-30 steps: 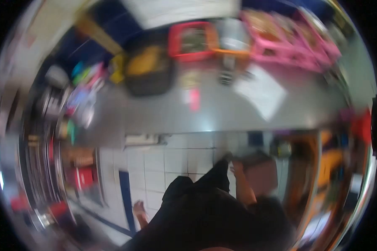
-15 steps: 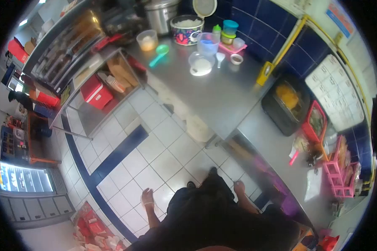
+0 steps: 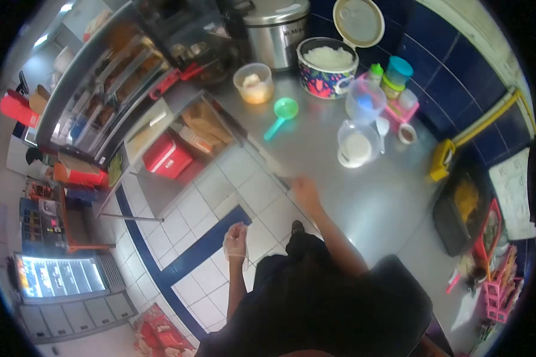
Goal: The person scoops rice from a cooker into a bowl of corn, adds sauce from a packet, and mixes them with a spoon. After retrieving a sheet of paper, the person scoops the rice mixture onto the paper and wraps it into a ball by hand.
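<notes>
My left hand, in a clear plastic glove, hangs over the tiled floor with its fingers curled in; nothing shows in it. My right hand is over the near edge of the steel counter; its fingers are smeared by motion. Beyond it on the counter lies a green ladle. Behind that stands a clear tub with pale food in liquid. To the right are a clear container with white contents, a white spoon and a small cup of dark sauce.
An open patterned rice cooker holding white rice and a steel pot stand at the back. A dark tray with yellow food is at right. A glass display case and a red box are at left.
I am closer to the counter, and its things appear larger. My right hand has risen from beside my body to the counter edge. My left hand has lifted, its fingers now more curled.
</notes>
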### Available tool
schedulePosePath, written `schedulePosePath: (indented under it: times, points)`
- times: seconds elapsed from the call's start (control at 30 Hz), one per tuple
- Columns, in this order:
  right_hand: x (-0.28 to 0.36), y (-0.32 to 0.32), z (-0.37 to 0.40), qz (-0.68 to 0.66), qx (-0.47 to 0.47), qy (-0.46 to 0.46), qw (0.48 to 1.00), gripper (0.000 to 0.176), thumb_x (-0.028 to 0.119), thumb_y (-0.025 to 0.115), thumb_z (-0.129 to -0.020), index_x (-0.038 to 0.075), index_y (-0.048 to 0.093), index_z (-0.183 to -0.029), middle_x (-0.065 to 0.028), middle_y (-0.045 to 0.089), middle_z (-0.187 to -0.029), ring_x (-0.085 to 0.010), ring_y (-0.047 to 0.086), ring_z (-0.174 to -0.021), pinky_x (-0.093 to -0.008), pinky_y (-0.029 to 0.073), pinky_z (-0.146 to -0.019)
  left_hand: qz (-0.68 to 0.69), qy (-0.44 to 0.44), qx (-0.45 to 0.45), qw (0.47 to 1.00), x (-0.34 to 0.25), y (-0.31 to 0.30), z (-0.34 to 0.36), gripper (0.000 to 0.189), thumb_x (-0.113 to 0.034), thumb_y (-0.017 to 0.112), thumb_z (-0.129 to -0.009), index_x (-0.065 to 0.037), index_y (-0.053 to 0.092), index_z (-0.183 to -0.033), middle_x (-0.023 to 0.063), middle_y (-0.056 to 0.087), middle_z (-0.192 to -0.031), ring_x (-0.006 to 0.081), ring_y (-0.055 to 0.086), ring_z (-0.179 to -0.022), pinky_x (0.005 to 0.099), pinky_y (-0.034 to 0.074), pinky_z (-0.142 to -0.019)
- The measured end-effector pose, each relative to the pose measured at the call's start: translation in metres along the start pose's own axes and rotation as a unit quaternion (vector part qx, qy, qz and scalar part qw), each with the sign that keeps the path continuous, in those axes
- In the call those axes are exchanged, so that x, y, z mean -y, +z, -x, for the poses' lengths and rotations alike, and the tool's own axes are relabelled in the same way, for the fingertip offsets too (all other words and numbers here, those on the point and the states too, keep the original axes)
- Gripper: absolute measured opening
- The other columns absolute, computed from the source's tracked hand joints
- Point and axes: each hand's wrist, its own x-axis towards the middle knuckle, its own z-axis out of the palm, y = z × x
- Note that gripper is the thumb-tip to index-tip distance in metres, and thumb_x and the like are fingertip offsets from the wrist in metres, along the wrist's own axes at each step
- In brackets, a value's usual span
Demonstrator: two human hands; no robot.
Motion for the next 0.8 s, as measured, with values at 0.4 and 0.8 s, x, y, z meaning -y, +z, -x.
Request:
schedulePosePath:
  times: [0.4,0.8]
  points:
    - [0.042,0.110,-0.283,0.200,0.018,0.239,0.950,0.060,0.051,0.065,-0.086,-0.002,0.060,-0.115,-0.0240,0.071,-0.108,-0.0437,0.069,-0.103,-0.0512,0.056,-0.086,-0.040,0.304,0.007,0.952,-0.231,0.093,-0.458,0.042,-0.032,0.059,-0.100,-0.002,0.061,-0.129,0.0190,0.069,-0.111,0.0361,0.067,-0.099,0.0430,0.051,-0.091]
    - [0.132,0.054,-0.269,-0.151,-0.246,0.414,0.863,0.040,0.020,0.059,-0.094,0.004,0.052,-0.130,-0.0262,0.069,-0.081,-0.0460,0.069,-0.077,-0.0526,0.053,-0.068,-0.115,0.391,0.379,0.831,-0.317,0.183,-0.652,0.030,-0.020,0.069,-0.095,-0.009,0.064,-0.122,0.0090,0.070,-0.087,0.0173,0.069,-0.077,0.0346,0.055,-0.069]
